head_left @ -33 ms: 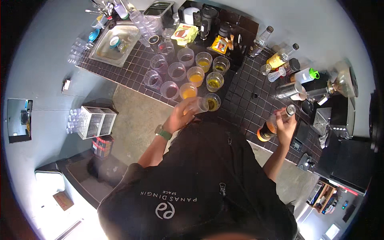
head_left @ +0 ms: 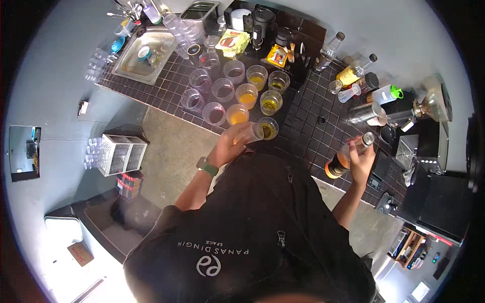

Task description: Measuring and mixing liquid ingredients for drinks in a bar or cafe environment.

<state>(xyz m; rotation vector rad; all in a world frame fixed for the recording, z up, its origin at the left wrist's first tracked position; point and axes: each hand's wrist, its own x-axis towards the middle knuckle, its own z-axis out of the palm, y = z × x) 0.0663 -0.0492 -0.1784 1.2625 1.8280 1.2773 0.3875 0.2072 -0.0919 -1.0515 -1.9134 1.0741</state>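
Observation:
My left hand (head_left: 230,144) grips a clear plastic cup (head_left: 251,132), tilted on its side at the near edge of the black tiled counter (head_left: 303,113). Just beyond it stands a cup of yellow-green liquid (head_left: 268,127). Behind that are rows of several clear cups: some hold orange juice (head_left: 238,115), some yellow liquid (head_left: 271,101), and some on the left a little dark liquid (head_left: 214,112). My right hand (head_left: 362,160) holds a bottle of orange liquid (head_left: 343,157) by its upper part, slanted over the counter's right side.
A steel sink (head_left: 144,50) with utensils lies at the far left of the counter. Bottles (head_left: 353,71), a steel shaker (head_left: 365,113) and a coffee machine (head_left: 429,146) crowd the right. A white rack of cups (head_left: 120,154) hangs below the counter on the left.

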